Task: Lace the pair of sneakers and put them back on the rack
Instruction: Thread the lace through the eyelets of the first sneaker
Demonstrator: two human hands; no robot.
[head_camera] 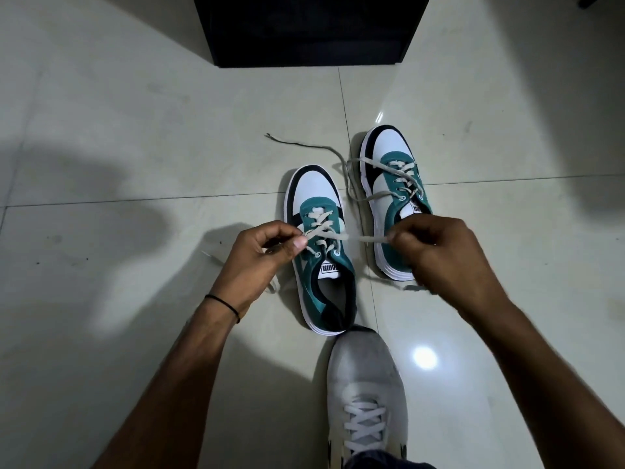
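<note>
Two white, teal and black sneakers stand on the tiled floor, toes pointing away from me. The near sneaker [321, 252] has its grey lace [326, 233] crossed through several eyelets. My left hand [257, 262] pinches one end of that lace at the shoe's left side. My right hand [443, 255] pinches the other end, stretched taut to the right. The far sneaker [392, 184] stands behind my right hand. Its loose lace [304, 145] trails left across the floor.
A black rack or cabinet [307, 32] stands at the top centre, beyond the sneakers. My own foot in a white laced shoe [365, 397] rests just behind the near sneaker's heel. Glossy tiles [118, 147] surround everything.
</note>
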